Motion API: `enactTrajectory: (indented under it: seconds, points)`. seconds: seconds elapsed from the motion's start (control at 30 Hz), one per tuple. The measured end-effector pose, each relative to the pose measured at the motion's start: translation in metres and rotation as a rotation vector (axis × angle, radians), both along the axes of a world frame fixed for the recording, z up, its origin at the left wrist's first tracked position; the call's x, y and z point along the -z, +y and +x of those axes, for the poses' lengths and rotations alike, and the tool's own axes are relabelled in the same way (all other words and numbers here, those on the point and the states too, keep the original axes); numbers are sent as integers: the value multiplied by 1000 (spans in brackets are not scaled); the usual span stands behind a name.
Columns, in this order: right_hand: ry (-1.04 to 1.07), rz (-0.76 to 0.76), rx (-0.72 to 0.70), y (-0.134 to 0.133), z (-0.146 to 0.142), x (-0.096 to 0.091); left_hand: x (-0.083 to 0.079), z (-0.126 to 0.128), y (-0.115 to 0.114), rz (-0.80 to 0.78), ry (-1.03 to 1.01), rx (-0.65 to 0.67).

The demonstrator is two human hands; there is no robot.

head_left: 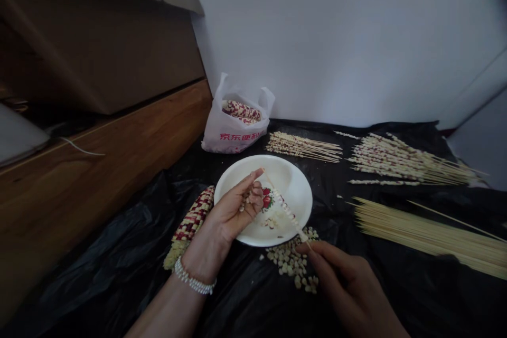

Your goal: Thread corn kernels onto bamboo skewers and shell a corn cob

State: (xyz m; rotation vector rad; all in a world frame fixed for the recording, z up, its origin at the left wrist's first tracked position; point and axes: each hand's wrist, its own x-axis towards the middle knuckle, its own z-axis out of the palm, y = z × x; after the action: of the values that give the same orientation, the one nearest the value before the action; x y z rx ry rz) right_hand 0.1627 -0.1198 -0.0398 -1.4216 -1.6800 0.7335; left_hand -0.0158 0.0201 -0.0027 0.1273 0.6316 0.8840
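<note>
Bamboo skewer [270,179] in right hand [348,285] (left hand [233,208] near kernels [289,211])

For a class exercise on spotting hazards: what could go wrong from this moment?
The bare tip of the bamboo skewer lies close to the fingers of the left hand, so it could prick them. The loose corn kernels heaped on the black plastic sheet beside the white plate could scatter if nudged by the right hand.
</note>
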Motion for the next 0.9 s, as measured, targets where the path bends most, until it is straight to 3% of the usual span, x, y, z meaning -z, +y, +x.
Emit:
enactTrajectory:
  seconds: [0.23,0.53,0.9]
  points:
    - [18,-34,-9,0,-1,-1,-8,1,-1,-47,17,-71]
    - [40,-48,-16,0,-3,-1,-1,2,2,-21,46,-140]
    - [95,-238,-69,2,-3,-6,-2,1,5,12,76,-206]
